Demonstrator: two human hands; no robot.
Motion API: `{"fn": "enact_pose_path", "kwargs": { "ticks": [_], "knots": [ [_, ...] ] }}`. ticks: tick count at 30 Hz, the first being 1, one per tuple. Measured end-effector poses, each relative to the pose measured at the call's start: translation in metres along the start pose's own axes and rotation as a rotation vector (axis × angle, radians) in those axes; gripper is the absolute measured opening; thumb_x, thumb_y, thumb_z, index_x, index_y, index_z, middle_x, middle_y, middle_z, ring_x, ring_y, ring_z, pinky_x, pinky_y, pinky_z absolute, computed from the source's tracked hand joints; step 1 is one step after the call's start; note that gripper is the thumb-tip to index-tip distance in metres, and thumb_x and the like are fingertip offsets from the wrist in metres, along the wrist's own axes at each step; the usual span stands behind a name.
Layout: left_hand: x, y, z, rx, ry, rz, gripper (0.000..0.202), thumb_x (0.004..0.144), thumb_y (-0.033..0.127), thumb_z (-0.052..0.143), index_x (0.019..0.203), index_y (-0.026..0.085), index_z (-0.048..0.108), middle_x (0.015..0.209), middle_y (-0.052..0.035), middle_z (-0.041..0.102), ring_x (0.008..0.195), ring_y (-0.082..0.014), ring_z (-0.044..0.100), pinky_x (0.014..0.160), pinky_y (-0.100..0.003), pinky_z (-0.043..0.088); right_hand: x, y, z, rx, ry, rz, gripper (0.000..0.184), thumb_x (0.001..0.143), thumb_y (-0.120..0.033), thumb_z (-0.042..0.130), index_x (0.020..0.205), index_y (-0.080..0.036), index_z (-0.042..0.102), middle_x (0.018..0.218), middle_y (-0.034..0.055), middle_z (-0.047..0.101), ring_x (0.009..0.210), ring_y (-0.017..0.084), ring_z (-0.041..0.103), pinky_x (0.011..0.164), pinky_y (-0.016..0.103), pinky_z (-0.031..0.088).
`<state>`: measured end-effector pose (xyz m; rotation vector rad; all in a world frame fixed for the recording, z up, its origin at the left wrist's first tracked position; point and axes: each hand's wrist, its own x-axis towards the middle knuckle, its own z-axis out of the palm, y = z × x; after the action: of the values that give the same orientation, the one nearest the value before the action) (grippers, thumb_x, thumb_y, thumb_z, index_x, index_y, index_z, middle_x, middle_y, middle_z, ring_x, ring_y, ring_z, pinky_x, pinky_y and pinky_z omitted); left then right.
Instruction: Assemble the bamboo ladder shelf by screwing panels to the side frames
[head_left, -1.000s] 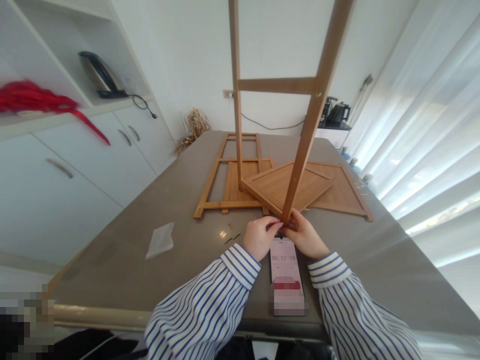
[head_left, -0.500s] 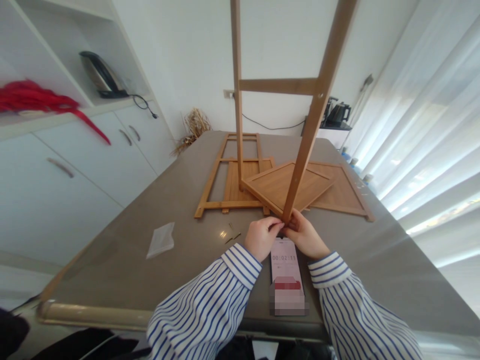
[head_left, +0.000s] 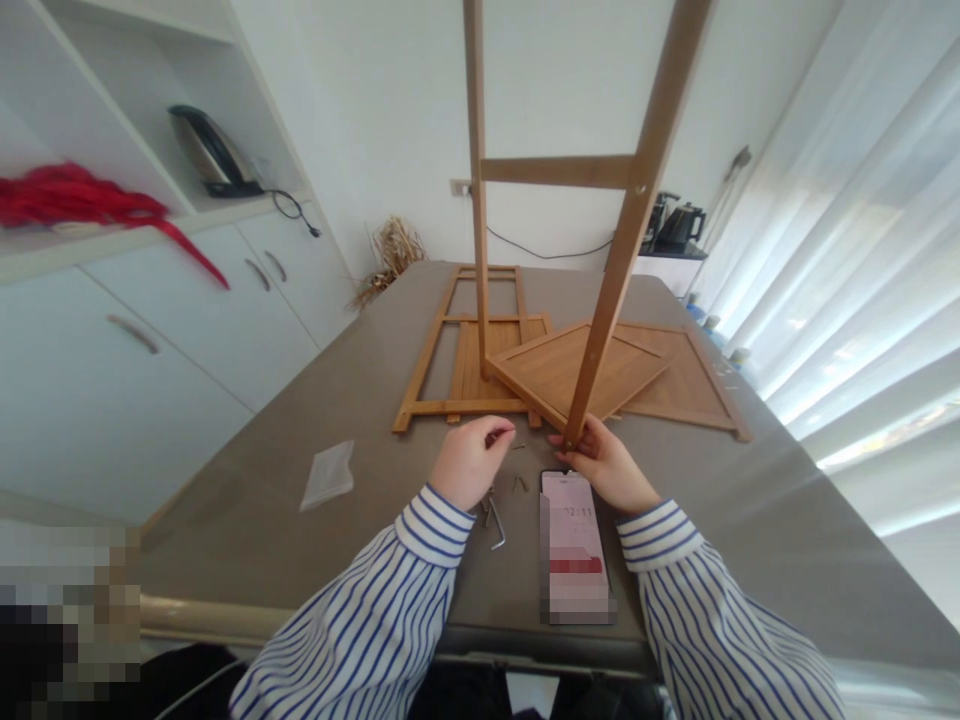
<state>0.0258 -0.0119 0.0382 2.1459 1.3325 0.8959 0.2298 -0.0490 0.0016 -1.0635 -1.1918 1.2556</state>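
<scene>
My left hand [head_left: 472, 462] has drawn away from the wooden leg [head_left: 627, 232], fingertips together, any contents hidden; my right hand [head_left: 613, 472] alone clamps its foot, apparently steadying it.

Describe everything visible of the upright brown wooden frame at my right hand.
The upright brown wooden frame has two long, straight posts joined by a crossbar; the picture cuts off their tops. It looks like smooth wood, with a small, shiny round spot near the crossbar's joint. It stands along one edge of a brown rectangular wooden panel. The right hand holds the nearer post's foot.
</scene>
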Motion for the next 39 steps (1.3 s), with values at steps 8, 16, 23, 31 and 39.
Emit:
{"fn": "enact_pose_path", "kwargs": {
  "ticks": [8,16,23,31,39],
  "knots": [
    [-0.015,-0.015,-0.013,0.327,-0.326,0.057,0.021,0.078,0.036,0.055,0.085,0.021,0.068,0.082,-0.0032,0.065,0.073,-0.0163,0.059,0.066,-0.026,0.043,0.000,-0.001,0.000,0.003,0.000,0.003,0.052,0.066,-0.017,0.067,0.114,-0.024,0.047,0.110,0.0060,0.060,0.108,0.024,0.056,0.093,0.044,0.044],
    [-0.016,-0.007,-0.005,0.416,-0.404,0.037,0.020,0.080,0.033,0.052,0.085,0.020,0.067,0.084,-0.0051,0.063,0.076,-0.0175,0.059,0.069,-0.028,0.043,0.000,-0.002,0.000,-0.001,0.000,0.003,0.052,0.066,-0.018,0.066,0.114,-0.024,0.047,0.113,0.0068,0.059,0.108,0.024,0.057,0.093,0.045,0.044],
    [-0.033,-0.010,-0.028,0.370,-0.556,0.315,0.021,0.077,0.018,0.050,0.090,0.023,0.066,0.092,-0.0029,0.060,0.085,-0.0153,0.056,0.078,-0.026,0.042,0.000,-0.003,0.001,-0.012,0.005,0.000,0.051,0.066,-0.018,0.066,0.114,-0.024,0.047,0.112,0.0068,0.059,0.108,0.024,0.056,0.092,0.044,0.045],
    [-0.030,0.007,-0.023,0.500,-0.651,0.425,0.017,0.070,0.015,0.053,0.081,0.021,0.066,0.089,-0.0038,0.060,0.085,-0.0182,0.055,0.075,-0.030,0.042,0.001,-0.001,0.000,-0.029,0.003,-0.013,0.054,0.067,-0.021,0.066,0.117,-0.025,0.046,0.112,0.0064,0.059,0.107,0.022,0.057,0.091,0.042,0.046],
    [-0.023,0.017,-0.021,0.608,-0.740,0.426,0.011,0.066,0.016,0.055,0.070,0.020,0.065,0.079,-0.0046,0.059,0.075,-0.0192,0.056,0.067,-0.032,0.042,0.000,-0.001,0.000,-0.019,-0.001,-0.017,0.054,0.068,-0.021,0.066,0.118,-0.025,0.046,0.111,0.0057,0.060,0.106,0.022,0.057,0.092,0.042,0.045]
  ]
}}
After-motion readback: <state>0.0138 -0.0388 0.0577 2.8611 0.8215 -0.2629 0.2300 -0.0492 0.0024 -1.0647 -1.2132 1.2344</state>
